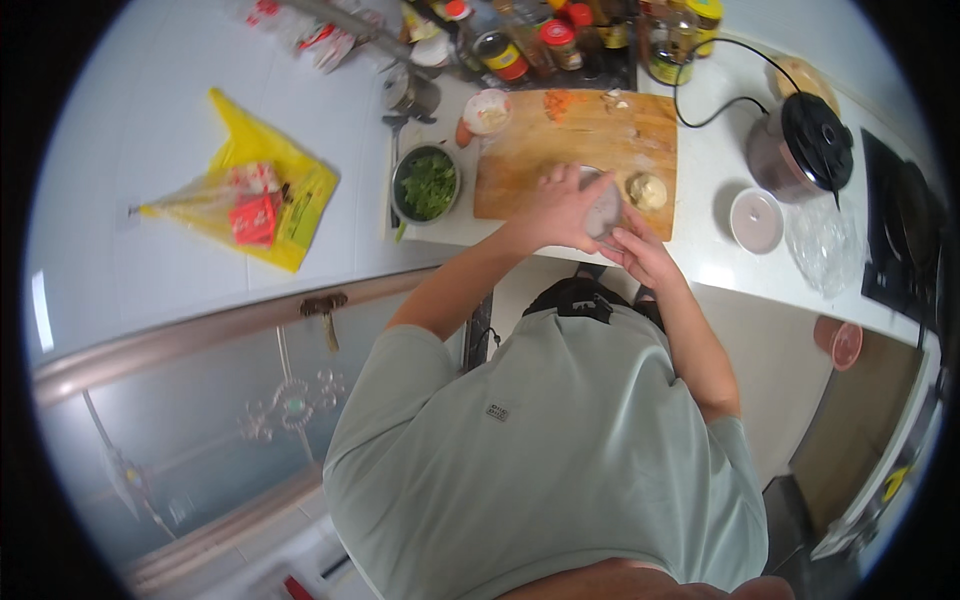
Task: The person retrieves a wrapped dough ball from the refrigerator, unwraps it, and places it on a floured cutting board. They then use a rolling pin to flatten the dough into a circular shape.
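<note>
Both of my hands are at a small pale bowl over the front edge of the wooden cutting board. My left hand grips the bowl from its left side, thumb and fingers spread around it. Below it on the right, my right hand holds the bowl's lower rim with its fingertips. The bowl appears tilted, and its contents are too blurred to tell. A pale ball of dough rests on the board just right of the bowl.
Chopped orange pieces lie at the board's back. Left stand a small patterned bowl and a pot of chopped greens. Bottles crowd the rear. To the right are a white bowl, a corded appliance and a plastic bag.
</note>
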### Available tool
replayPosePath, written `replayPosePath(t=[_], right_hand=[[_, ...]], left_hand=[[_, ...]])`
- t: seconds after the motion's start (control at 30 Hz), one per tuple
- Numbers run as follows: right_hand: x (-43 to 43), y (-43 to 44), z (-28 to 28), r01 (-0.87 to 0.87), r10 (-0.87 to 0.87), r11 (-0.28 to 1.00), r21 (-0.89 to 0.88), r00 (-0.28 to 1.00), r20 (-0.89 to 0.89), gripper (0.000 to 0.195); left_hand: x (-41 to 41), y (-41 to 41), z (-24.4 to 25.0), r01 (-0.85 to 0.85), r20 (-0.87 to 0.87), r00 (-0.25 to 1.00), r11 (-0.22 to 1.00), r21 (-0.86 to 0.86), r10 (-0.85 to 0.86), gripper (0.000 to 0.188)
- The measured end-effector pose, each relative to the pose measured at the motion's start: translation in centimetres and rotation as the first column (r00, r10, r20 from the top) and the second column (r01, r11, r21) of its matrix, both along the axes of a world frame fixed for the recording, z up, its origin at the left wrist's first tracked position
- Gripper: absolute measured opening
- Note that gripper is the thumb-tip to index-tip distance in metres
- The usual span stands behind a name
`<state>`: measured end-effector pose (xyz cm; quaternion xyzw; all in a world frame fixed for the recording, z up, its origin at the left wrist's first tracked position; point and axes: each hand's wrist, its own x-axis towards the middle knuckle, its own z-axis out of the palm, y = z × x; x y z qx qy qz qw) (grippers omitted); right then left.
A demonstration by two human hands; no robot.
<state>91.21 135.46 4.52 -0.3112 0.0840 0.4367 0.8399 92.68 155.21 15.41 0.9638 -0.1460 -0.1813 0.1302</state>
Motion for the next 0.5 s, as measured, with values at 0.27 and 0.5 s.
replayPosePath(t=[0.27, 0.5], right_hand=[[-0.8, -3.1, 1.2, 0.134, -0.123, 0.987, -0.093, 0.986, 0.114, 0.066], [-0.9, -4.9, 2.1, 0.173, -0.151, 0.962, -0.213, 0.982, 0.117, 0.065]], left_hand=[[-1.9, -5.1, -0.3, -0.051, 0.132, 0.989, 0.996, -0.069, 0.060, 0.111], [-5.6, 1.0, 0.8, -0.303, 0.192, 0.915, 0.918, -0.255, 0.355, 0.102]])
